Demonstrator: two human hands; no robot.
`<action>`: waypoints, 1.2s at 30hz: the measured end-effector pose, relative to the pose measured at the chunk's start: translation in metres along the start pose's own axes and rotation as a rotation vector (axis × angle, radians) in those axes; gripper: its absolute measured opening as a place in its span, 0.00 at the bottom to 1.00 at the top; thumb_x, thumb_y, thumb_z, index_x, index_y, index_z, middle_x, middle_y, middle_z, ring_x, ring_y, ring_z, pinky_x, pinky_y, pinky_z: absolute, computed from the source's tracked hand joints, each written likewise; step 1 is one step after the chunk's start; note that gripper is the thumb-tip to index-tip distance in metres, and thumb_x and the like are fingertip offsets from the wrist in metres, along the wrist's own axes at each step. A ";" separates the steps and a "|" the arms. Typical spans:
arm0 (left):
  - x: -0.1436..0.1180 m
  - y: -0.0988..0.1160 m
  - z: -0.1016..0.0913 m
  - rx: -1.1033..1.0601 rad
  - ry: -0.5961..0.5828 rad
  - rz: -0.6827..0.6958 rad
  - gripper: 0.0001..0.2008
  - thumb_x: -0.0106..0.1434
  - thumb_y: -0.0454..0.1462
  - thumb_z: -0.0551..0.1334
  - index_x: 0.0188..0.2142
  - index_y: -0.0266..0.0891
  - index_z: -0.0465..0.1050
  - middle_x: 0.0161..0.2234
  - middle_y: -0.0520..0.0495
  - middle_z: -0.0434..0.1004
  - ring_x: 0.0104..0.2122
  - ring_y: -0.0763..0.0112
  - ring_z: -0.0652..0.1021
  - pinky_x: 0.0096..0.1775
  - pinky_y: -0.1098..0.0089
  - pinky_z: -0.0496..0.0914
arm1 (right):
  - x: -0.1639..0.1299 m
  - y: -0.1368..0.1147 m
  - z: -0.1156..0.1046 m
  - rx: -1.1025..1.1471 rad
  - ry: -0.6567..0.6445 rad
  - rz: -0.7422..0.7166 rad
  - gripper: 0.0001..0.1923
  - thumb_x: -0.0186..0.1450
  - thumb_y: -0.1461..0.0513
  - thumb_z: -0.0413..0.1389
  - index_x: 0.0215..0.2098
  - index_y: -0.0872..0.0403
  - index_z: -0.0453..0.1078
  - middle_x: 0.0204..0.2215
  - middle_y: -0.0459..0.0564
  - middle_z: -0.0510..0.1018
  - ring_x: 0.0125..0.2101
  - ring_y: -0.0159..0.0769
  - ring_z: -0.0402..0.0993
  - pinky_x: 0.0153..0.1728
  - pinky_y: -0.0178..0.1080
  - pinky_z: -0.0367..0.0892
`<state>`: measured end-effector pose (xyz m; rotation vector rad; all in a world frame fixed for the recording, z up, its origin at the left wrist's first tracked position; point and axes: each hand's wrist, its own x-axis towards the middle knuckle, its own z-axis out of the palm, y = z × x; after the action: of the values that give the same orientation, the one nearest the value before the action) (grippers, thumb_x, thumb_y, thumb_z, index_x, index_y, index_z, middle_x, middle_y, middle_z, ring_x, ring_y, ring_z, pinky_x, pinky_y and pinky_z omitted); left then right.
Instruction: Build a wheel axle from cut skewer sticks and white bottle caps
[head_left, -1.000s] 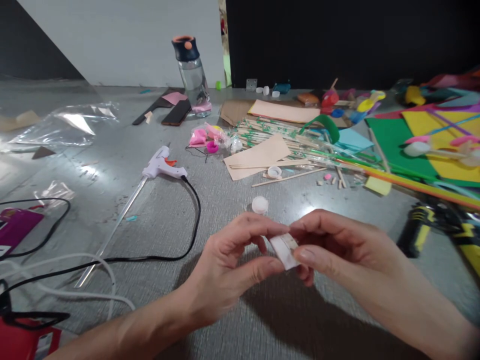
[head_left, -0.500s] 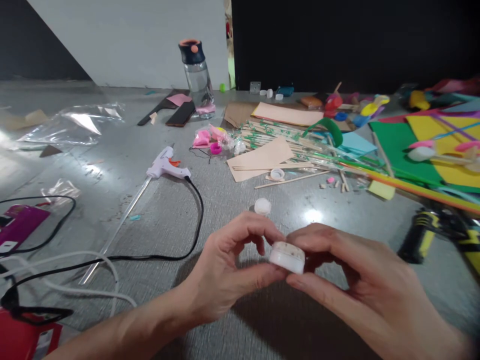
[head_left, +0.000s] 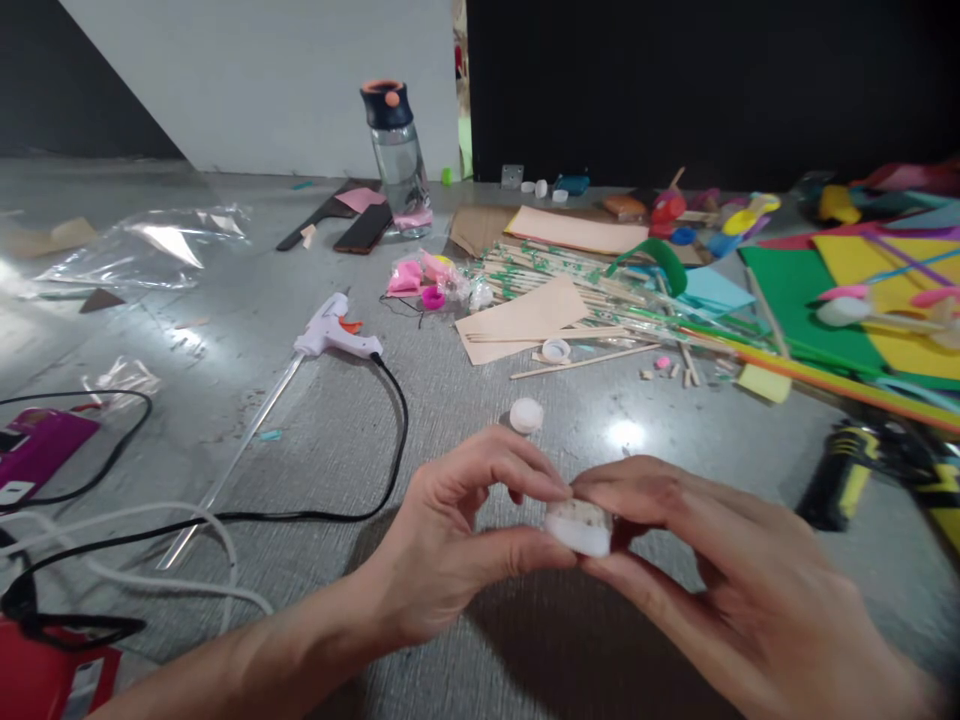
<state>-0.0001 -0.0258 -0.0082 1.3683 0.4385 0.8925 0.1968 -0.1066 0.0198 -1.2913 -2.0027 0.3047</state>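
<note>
Holding a white cap (head_left: 577, 527) between both hands: left hand (head_left: 457, 540) and right hand (head_left: 720, 580) fingers pinch it above the worktop (head_left: 337, 440). Since a second ago it has turned from edge-on to flat-side-up, now lower; handling continues, nothing released.

No legible text, labels, brands or numbers anywhere in view.

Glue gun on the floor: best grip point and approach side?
Grip the glue gun by its white body, probably from above: it lies flat on its side on the floor. The glue stick sticks out one end and the black cord leaves the other, so set fingers across the body between them.
</note>
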 end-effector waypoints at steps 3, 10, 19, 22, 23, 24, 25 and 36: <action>-0.001 0.000 0.000 0.027 0.011 -0.025 0.12 0.57 0.32 0.74 0.41 0.45 0.82 0.40 0.50 0.78 0.42 0.69 0.76 0.48 0.69 0.67 | 0.002 -0.001 -0.002 0.007 -0.008 0.023 0.04 0.72 0.62 0.55 0.45 0.52 0.69 0.40 0.48 0.80 0.41 0.31 0.79 0.44 0.30 0.75; -0.002 0.002 0.012 -0.321 0.010 -0.282 0.18 0.60 0.45 0.72 0.47 0.40 0.78 0.40 0.47 0.79 0.40 0.71 0.77 0.43 0.72 0.70 | 0.002 -0.003 0.002 -0.097 0.049 0.029 0.08 0.71 0.64 0.56 0.48 0.51 0.66 0.41 0.49 0.80 0.41 0.35 0.79 0.41 0.36 0.77; 0.000 0.004 0.016 -0.455 0.055 -0.422 0.12 0.59 0.32 0.74 0.43 0.39 0.80 0.35 0.51 0.83 0.33 0.79 0.79 0.37 0.78 0.73 | 0.006 0.003 -0.010 0.019 -0.080 0.024 0.12 0.75 0.59 0.53 0.56 0.50 0.65 0.45 0.49 0.75 0.43 0.32 0.75 0.41 0.33 0.73; -0.001 0.006 0.014 -0.421 0.035 -0.377 0.15 0.61 0.31 0.71 0.48 0.43 0.81 0.37 0.51 0.84 0.34 0.79 0.80 0.40 0.78 0.74 | 0.011 0.006 -0.016 0.082 -0.150 0.072 0.16 0.75 0.62 0.53 0.59 0.49 0.66 0.44 0.48 0.74 0.41 0.30 0.73 0.39 0.30 0.72; -0.001 0.007 0.015 -0.400 0.020 -0.369 0.16 0.63 0.30 0.70 0.49 0.44 0.81 0.39 0.51 0.85 0.36 0.79 0.80 0.42 0.78 0.73 | 0.012 0.007 -0.016 0.093 -0.154 0.080 0.16 0.74 0.62 0.54 0.59 0.48 0.66 0.44 0.48 0.74 0.41 0.30 0.73 0.39 0.30 0.71; -0.002 0.007 0.015 -0.373 0.008 -0.363 0.16 0.64 0.30 0.69 0.50 0.46 0.81 0.40 0.50 0.85 0.39 0.78 0.80 0.44 0.78 0.73 | 0.012 0.007 -0.015 0.106 -0.158 0.090 0.16 0.73 0.62 0.55 0.59 0.48 0.67 0.43 0.48 0.74 0.40 0.31 0.73 0.38 0.31 0.71; -0.003 0.008 0.015 -0.336 0.003 -0.356 0.17 0.65 0.30 0.68 0.51 0.48 0.80 0.42 0.50 0.85 0.41 0.77 0.80 0.47 0.78 0.72 | 0.012 0.007 -0.014 0.122 -0.156 0.095 0.16 0.73 0.62 0.55 0.59 0.48 0.67 0.42 0.47 0.74 0.39 0.31 0.72 0.36 0.31 0.71; -0.010 0.002 0.011 -0.010 0.044 -0.216 0.19 0.64 0.33 0.69 0.52 0.55 0.80 0.48 0.51 0.82 0.47 0.70 0.80 0.50 0.72 0.73 | 0.008 0.009 -0.007 0.090 -0.103 0.025 0.12 0.73 0.63 0.54 0.55 0.52 0.67 0.39 0.47 0.74 0.35 0.30 0.73 0.35 0.32 0.71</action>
<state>0.0012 -0.0409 -0.0061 1.2672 0.6030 0.7469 0.2053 -0.0964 0.0237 -1.2676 -2.0356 0.4759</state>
